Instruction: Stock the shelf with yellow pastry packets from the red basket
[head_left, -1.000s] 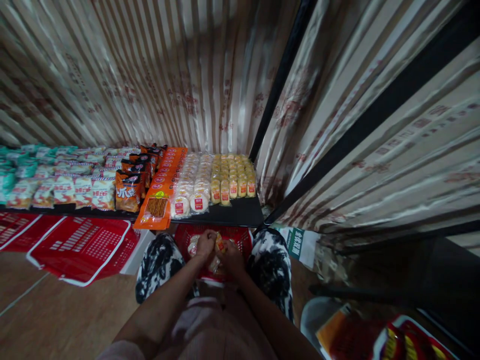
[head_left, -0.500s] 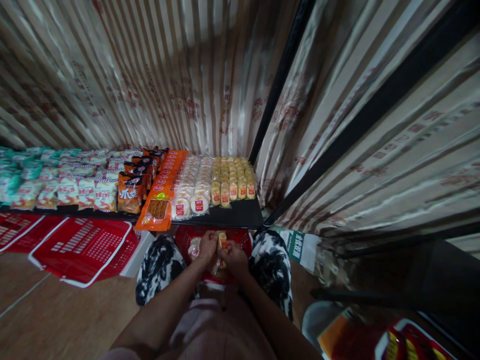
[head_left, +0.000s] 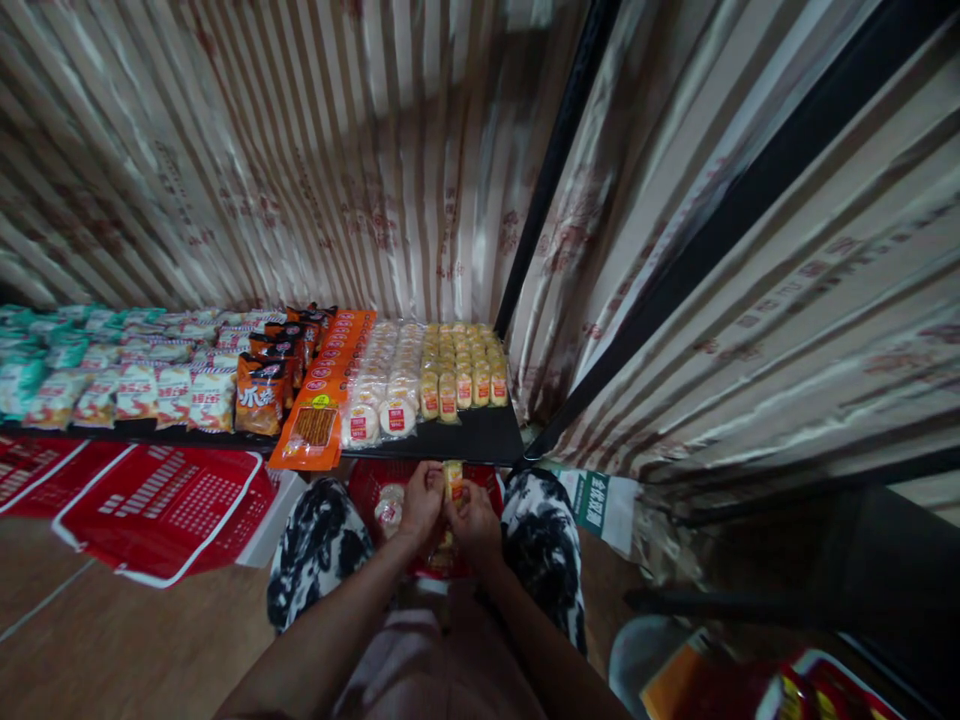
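Yellow-wrapped snack cake (head_left: 453, 482) is held between the two hands, above the red basket (head_left: 361, 482) and just short of the shelf's front edge. Its lower part is pinched by the thumb and fingers of the right hand (head_left: 474, 520). Left hand (head_left: 424, 500): fingers bent, tips at the cake's left edge; whether it is gripped there or only touched can't be told.

Below the hands, round white cake packs (head_left: 389, 508) are seen at the basket's left. More packets seem to be lying near its front, but they are too blurred to be identified. Basket is flanked by both knees, in black-and-white patterned trousers (head_left: 319, 550).

Progress, judged from layout: on the black shelf (head_left: 472, 437), yellow cake columns (head_left: 465, 375) are already lined up at the right end. The two leftmost are run further forward than the other three, so the front looks uneven. A strip of shelf is left bare ahead of them. The held piece is not yet placed, and the basket is not yet emptied.

Further left, in order: round white cake rows (head_left: 379, 385), orange pouch (head_left: 315, 410), black-and-orange bags (head_left: 260, 395), white snack bags (head_left: 211, 398), teal bags (head_left: 21, 380). All are neatly ranked.
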